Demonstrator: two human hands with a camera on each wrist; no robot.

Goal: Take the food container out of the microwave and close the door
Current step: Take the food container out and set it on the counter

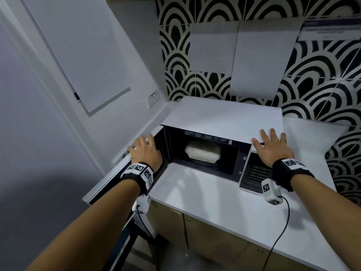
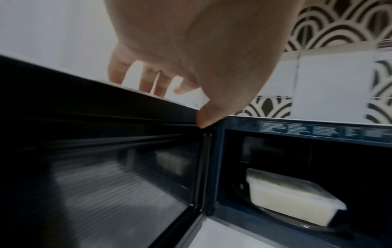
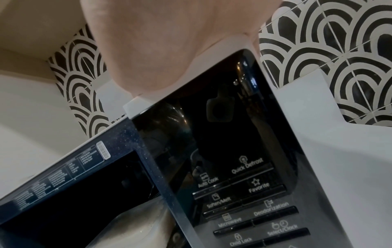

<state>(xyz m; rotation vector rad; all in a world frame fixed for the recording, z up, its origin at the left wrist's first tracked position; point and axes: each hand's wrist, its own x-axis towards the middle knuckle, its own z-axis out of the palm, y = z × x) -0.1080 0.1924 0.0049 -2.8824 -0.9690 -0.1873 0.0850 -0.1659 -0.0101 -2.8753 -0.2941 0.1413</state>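
Note:
The white microwave (image 1: 224,116) stands on the counter with its door (image 1: 105,182) swung wide to the left. Inside, a clear lidded food container (image 1: 203,153) of pale food sits on the glass turntable; the left wrist view shows the container (image 2: 297,198) close up. My left hand (image 1: 144,148) lies over the door's top edge near the hinge, fingers fairly straight over the outer side. In the left wrist view its thumb tip touches the door (image 2: 106,167) at the inner top rim. My right hand (image 1: 271,145) rests flat, fingers spread, on the microwave's front right top corner above the control panel (image 3: 244,167).
White countertop (image 1: 205,202) stretches in front of the microwave, with wooden cabinets (image 1: 214,241) below. A white wall with a socket (image 1: 153,98) lies close behind the open door. Black-and-white patterned tiles (image 1: 322,85) back the counter. A black cable (image 1: 283,227) trails from my right wrist.

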